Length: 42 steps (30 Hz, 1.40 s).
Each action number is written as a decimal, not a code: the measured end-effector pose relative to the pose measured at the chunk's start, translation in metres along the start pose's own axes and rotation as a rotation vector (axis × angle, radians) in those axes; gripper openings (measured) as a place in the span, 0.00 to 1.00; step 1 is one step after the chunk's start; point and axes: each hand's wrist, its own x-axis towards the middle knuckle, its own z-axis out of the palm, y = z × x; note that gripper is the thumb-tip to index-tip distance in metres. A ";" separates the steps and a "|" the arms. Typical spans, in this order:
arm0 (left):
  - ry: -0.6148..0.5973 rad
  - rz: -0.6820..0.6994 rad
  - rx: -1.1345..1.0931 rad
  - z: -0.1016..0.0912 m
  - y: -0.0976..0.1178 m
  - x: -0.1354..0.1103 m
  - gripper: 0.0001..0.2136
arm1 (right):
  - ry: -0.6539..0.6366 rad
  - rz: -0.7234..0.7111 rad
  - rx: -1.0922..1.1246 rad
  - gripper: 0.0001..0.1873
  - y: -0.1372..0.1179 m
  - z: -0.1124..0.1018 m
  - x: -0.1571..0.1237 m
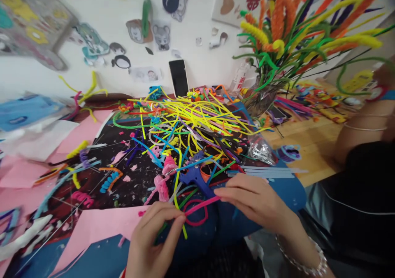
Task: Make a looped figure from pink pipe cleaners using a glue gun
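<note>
Between my two hands a pink pipe cleaner [202, 205] is stretched, and part of it hangs in a loop below. My left hand [160, 232] pinches it at one end of the straight stretch, thumb against fingers. On the other side my right hand [254, 197], with a beaded bracelet at the wrist, pinches the opposite end. Just behind the strand lies a blue glue gun [196, 178]. A yellow pipe cleaner [176, 187] runs down past my left fingertips. Pink fuzzy twisted pieces [161, 187] lie near the glue gun.
A heap of yellow pipe cleaners [200, 115] covers the table's middle, with black-handled scissors [228, 144] among them. A phone [179, 78] leans on the wall. A vase [261, 96] of pipe-cleaner flowers stands right. Pink sheets [101, 232] lie left. Another person's arm [361, 129] is at right.
</note>
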 end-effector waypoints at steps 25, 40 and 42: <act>0.103 -0.049 0.024 -0.013 -0.009 -0.001 0.05 | 0.223 0.479 -0.370 0.13 0.083 -0.010 -0.034; 0.126 0.163 0.131 -0.009 -0.039 -0.008 0.03 | 0.238 0.470 -0.260 0.14 0.112 0.004 -0.055; 0.134 0.173 0.124 -0.006 -0.040 -0.010 0.03 | 0.255 0.503 -0.250 0.14 0.115 0.007 -0.056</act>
